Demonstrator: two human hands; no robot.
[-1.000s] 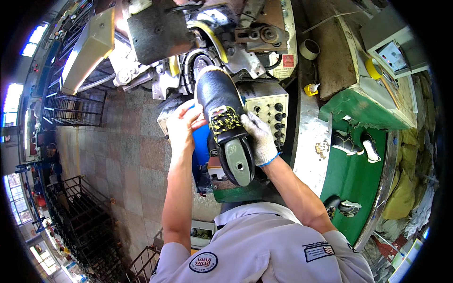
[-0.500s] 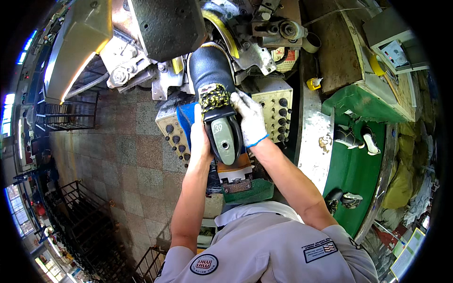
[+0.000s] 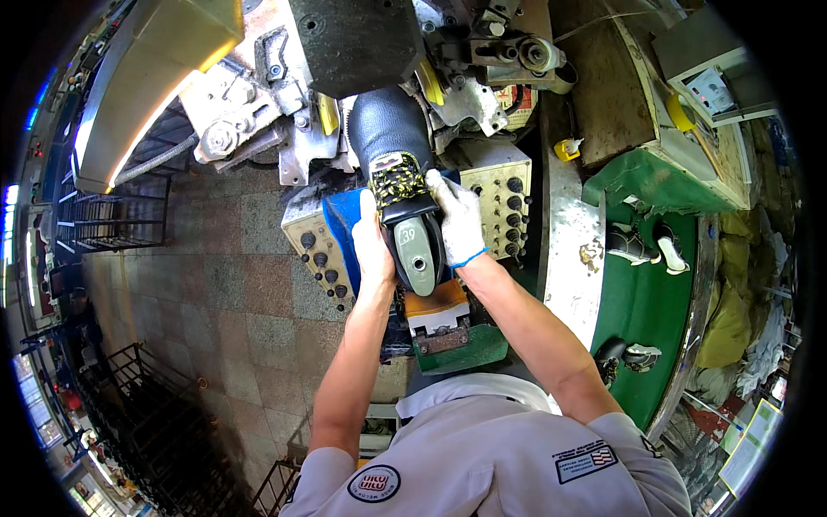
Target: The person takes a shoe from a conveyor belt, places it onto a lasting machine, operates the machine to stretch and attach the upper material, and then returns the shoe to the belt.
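A black shoe upper (image 3: 389,129) with black-and-yellow laces (image 3: 396,183) is stretched over a grey-green last (image 3: 417,258). Its toe end goes in under a dark metal block (image 3: 357,43) of a machine, which hides the tip. My left hand (image 3: 374,246), bare as far as it shows, is wrapped along the heel's left side. On the right side, my right hand (image 3: 458,214), in a white glove with a blue cuff, grips the upper near the laces. Yellow-edged metal plates (image 3: 327,114) stand close on both sides of the toe.
Control boxes with black knobs (image 3: 514,202) flank the shoe. Below the heel is a brown-and-green machine support (image 3: 457,345). Several shoes (image 3: 633,246) lie on a green-lined shelf (image 3: 637,302) to the right. Dark racks (image 3: 146,414) stand on the tiled floor at left.
The dark block now covers the toe's edge, which showed before. The yellow-edged plate on the right sits nearer the toe. Both hands keep their hold on the shoe; the view has shifted slightly.
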